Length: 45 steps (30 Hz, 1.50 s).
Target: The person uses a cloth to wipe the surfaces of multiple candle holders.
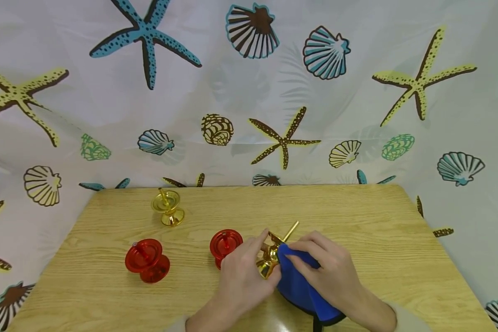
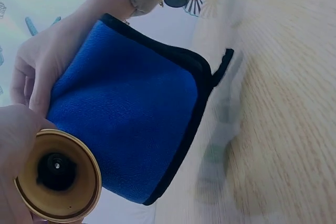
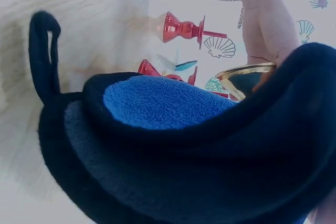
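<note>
A gold candle holder [image 1: 273, 252] with a thin rod is tilted in my left hand [image 1: 241, 276], which grips it above the table. Its hollow round base [image 2: 86, 182] faces the left wrist camera. My right hand [image 1: 332, 267] pinches a folded blue cloth [image 1: 294, 282] with black edging against the holder's right side. In the right wrist view the cloth [image 3: 163, 103] covers much of the frame and hides part of the holder [image 3: 244, 71]. Just left of my left hand stands a red candle holder [image 1: 225, 244], partly hidden by that hand.
Another red candle holder [image 1: 147, 259] stands at the left of the wooden table [image 1: 357, 216]. Behind it, near the back edge, is a second gold one [image 1: 167, 208]. A white curtain [image 1: 240, 92] printed with shells and starfish hangs behind the table.
</note>
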Available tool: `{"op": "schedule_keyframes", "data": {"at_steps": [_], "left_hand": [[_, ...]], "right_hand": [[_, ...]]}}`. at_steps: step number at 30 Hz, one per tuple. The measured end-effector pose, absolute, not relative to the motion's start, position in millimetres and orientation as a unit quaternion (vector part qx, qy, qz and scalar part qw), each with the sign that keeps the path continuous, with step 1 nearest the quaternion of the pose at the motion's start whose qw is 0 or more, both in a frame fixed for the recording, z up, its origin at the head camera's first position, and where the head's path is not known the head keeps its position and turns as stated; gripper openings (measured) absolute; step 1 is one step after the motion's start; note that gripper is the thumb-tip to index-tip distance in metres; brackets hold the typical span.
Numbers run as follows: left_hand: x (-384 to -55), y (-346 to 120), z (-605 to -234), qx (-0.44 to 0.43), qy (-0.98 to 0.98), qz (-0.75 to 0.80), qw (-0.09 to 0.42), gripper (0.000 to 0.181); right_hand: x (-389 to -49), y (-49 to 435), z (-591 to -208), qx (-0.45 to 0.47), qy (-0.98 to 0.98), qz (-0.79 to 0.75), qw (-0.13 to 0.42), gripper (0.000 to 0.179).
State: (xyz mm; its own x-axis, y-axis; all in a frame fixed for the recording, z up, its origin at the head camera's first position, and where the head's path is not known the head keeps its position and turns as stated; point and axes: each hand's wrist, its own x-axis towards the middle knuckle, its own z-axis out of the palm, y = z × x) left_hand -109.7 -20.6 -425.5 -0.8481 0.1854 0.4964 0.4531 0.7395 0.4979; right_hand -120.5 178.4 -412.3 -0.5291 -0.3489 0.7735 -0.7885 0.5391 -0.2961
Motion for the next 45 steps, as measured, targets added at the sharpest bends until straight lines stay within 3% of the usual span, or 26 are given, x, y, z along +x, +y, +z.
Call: {"op": "schedule_keyframes", "data": {"at_steps": [5, 9, 21, 34, 38, 42, 45], "left_hand": [[-108, -22, -422, -0.162, -0.901, -0.363, 0.176, 0.065], [-108, -22, -422, -0.153, -0.894, -0.386, 0.169, 0.063], [-111, -22, -422, -0.131, -0.882, -0.423, 0.163, 0.038], [-114, -28, -422, -0.148, -0.857, -0.422, 0.256, 0.044], [-115, -33, -423, -0.175, -0.851, -0.415, 0.270, 0.046], [-116, -37, -424, -0.223, -0.843, -0.394, 0.289, 0.047], [-116, -38, -425, -0.247, -0.840, -0.379, 0.300, 0.048]], "right_hand": [[-116, 185, -419, 0.354, -0.803, 0.347, 0.331, 0.013], [-115, 188, -424, 0.355, -0.796, 0.348, 0.343, 0.029], [-113, 192, -432, 0.359, -0.783, 0.366, 0.352, 0.025], [-107, 202, -434, 0.355, -0.769, 0.401, 0.349, 0.023], [-105, 212, -430, 0.307, -0.805, 0.392, 0.324, 0.012], [-108, 220, -424, 0.243, -0.850, 0.370, 0.284, 0.031], [-114, 225, -420, 0.206, -0.867, 0.380, 0.246, 0.028]]}}
